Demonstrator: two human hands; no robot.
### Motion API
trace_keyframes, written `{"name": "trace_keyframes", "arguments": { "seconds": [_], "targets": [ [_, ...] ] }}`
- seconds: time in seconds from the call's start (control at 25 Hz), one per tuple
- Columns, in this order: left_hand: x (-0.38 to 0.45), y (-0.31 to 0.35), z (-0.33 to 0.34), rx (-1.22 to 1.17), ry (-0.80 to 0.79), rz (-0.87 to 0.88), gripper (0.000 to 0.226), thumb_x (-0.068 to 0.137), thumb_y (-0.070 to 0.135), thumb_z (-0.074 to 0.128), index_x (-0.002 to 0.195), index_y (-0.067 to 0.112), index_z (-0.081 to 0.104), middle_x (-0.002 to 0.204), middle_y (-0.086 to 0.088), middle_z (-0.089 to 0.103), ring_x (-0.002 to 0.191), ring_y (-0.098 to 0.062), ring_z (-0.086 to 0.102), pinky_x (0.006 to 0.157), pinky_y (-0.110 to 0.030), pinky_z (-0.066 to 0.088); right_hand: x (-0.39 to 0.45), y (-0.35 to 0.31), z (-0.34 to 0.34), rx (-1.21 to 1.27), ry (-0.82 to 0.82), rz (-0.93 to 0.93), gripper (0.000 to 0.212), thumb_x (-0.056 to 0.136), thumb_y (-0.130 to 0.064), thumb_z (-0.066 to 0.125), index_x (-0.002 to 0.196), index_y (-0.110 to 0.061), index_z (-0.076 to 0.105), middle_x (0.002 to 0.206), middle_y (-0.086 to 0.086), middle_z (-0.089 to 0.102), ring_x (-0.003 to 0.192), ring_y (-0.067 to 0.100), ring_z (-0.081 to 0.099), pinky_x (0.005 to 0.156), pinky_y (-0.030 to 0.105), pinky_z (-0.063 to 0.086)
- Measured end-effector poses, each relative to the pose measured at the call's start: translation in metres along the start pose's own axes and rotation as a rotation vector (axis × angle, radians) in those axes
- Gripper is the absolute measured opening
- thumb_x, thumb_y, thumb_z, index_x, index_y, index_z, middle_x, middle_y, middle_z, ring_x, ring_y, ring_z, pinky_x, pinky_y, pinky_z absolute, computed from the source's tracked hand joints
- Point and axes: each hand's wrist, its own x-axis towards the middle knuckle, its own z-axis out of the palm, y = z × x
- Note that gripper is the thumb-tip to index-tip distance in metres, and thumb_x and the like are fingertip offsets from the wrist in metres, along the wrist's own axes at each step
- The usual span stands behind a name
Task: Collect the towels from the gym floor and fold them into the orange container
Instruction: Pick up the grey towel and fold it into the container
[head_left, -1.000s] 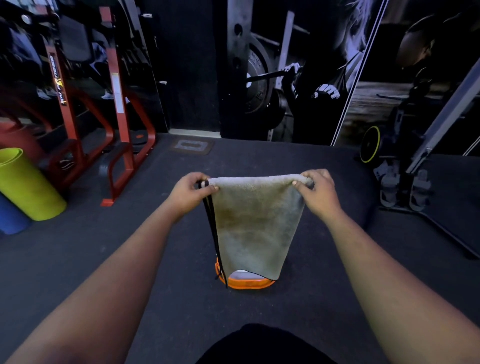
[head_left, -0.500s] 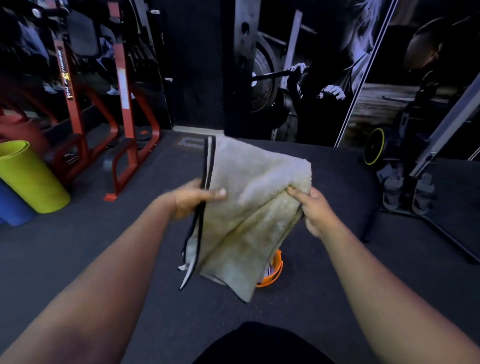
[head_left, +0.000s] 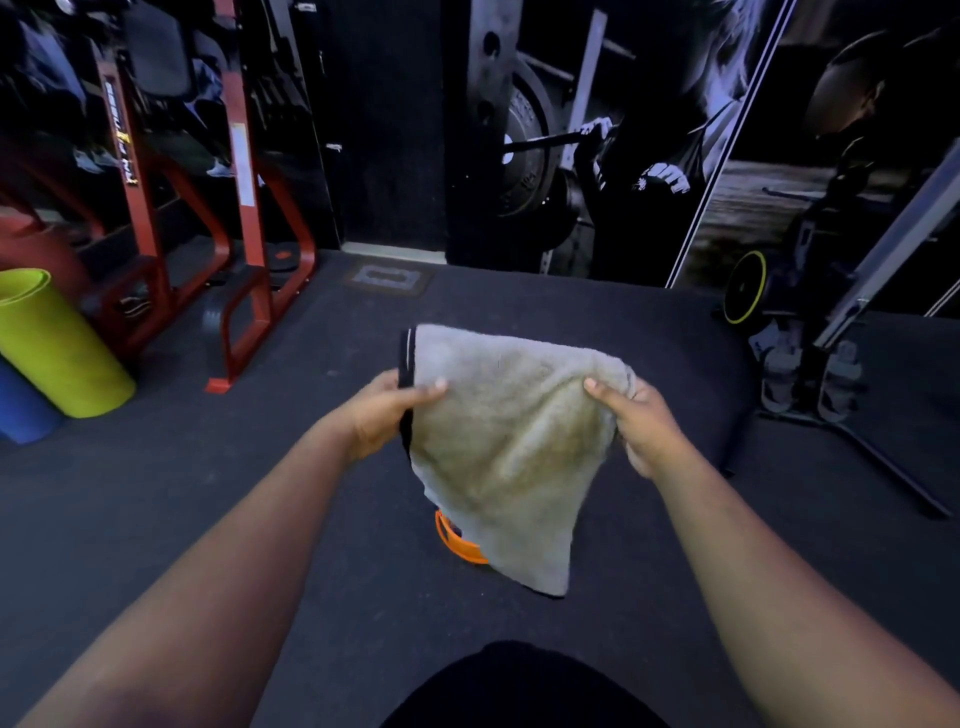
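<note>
step: folding towel (head_left: 511, 447) | hands: my left hand (head_left: 382, 415) and right hand (head_left: 641, 423) each pinch its upper edge | towel: hangs above orange container (head_left: 457, 540) | tip: i match corners, keep it taut, lower straight in

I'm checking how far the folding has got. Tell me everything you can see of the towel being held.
The towel is beige-grey terry cloth, looks stained, with a dark trim strip along its left edge. It hangs in the air, doubled over, tapering to a low corner. The left hand pinches the trimmed edge; the right hand grips the opposite side. It hides most of the orange container beneath.
</note>
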Motion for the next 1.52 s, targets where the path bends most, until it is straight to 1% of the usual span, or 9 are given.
{"name": "trace_keyframes", "arguments": {
  "seconds": [0.24,0.36,0.44,0.56,0.76,0.92,1.16,1.32,1.52],
  "targets": [
    [0.002,0.008,-0.004,-0.026,0.151,0.090,0.031,0.099,0.025,0.067,0.120,0.002,0.069,0.114,-0.013,0.075,0.108,-0.031,0.072,0.091,-0.044,0.059,0.006,-0.009,0.013,-0.230,0.298,-0.030,0.029,0.091,-0.044,0.072,0.096,-0.015,0.071,0.092,0.002,0.076,0.098,0.025,0.072,0.078,0.038,0.060],
    [0.007,0.014,-0.003,-0.167,0.254,0.028,0.037,0.099,0.030,0.068,0.119,-0.001,0.066,0.113,-0.016,0.075,0.108,-0.035,0.071,0.094,-0.051,0.058,-0.010,0.005,0.020,-0.168,-0.151,0.340,0.038,0.093,-0.039,0.066,0.119,-0.011,0.066,0.110,0.009,0.073,0.104,0.031,0.068,0.074,0.035,0.054],
    [0.004,0.016,-0.014,-0.202,0.280,0.018,0.034,0.099,0.030,0.066,0.117,0.001,0.068,0.110,-0.016,0.076,0.104,-0.033,0.073,0.091,-0.048,0.059,-0.014,0.016,0.024,-0.090,-0.252,0.263,0.033,0.090,-0.012,0.070,0.122,-0.005,0.066,0.114,0.016,0.073,0.108,0.037,0.068,0.081,0.037,0.058],
    [0.000,0.021,-0.037,-0.120,0.293,0.039,0.031,0.100,0.031,0.066,0.113,0.003,0.069,0.105,-0.012,0.077,0.099,-0.029,0.074,0.082,-0.041,0.062,-0.006,0.010,0.036,0.023,-0.004,0.013,0.023,0.094,-0.005,0.065,0.116,-0.003,0.065,0.110,0.016,0.074,0.103,0.031,0.068,0.084,0.036,0.058],
    [-0.002,0.032,-0.052,-0.137,0.240,0.080,0.034,0.100,0.035,0.065,0.116,0.005,0.067,0.111,-0.010,0.075,0.104,-0.026,0.073,0.087,-0.041,0.060,0.004,0.011,0.059,-0.198,0.118,0.070,0.027,0.102,-0.031,0.058,0.109,-0.005,0.062,0.108,0.013,0.074,0.099,0.029,0.071,0.089,0.044,0.057],
    [-0.010,0.002,-0.067,0.084,0.027,-0.024,0.030,0.098,0.028,0.067,0.122,0.011,0.069,0.115,-0.006,0.076,0.107,-0.026,0.073,0.093,-0.047,0.058,0.004,0.001,0.069,0.037,0.253,-0.002,0.016,0.104,-0.028,0.055,0.104,-0.013,0.060,0.102,0.009,0.069,0.093,0.021,0.066,0.080,0.036,0.057],
    [0.013,-0.004,-0.067,0.150,0.292,0.000,0.055,0.081,0.054,0.078,0.105,0.005,0.069,0.092,-0.004,0.074,0.088,-0.026,0.071,0.071,-0.039,0.057,0.002,0.020,0.049,-0.124,0.020,0.090,0.083,0.084,-0.003,0.078,0.149,-0.028,0.033,0.123,0.009,0.062,0.114,0.021,0.065,0.097,0.039,0.056],
    [0.019,-0.005,-0.066,0.171,0.468,-0.050,0.083,0.084,0.055,0.077,0.142,0.010,0.041,0.132,-0.005,0.053,0.116,-0.023,0.061,0.104,-0.042,0.051,0.008,0.026,0.048,-0.269,0.165,-0.041,0.050,0.088,-0.006,0.076,0.123,-0.038,0.059,0.117,0.018,0.067,0.107,0.026,0.069,0.096,0.048,0.057],
    [0.017,-0.016,-0.071,0.071,0.116,-0.038,0.090,0.081,0.017,0.086,0.151,0.028,0.031,0.142,0.003,0.045,0.124,-0.015,0.058,0.111,-0.037,0.046,0.015,0.021,0.044,-0.313,0.169,-0.057,0.028,0.097,-0.008,0.063,0.113,-0.030,0.072,0.121,-0.001,0.067,0.113,0.020,0.065,0.101,0.043,0.054]
  ]
}}
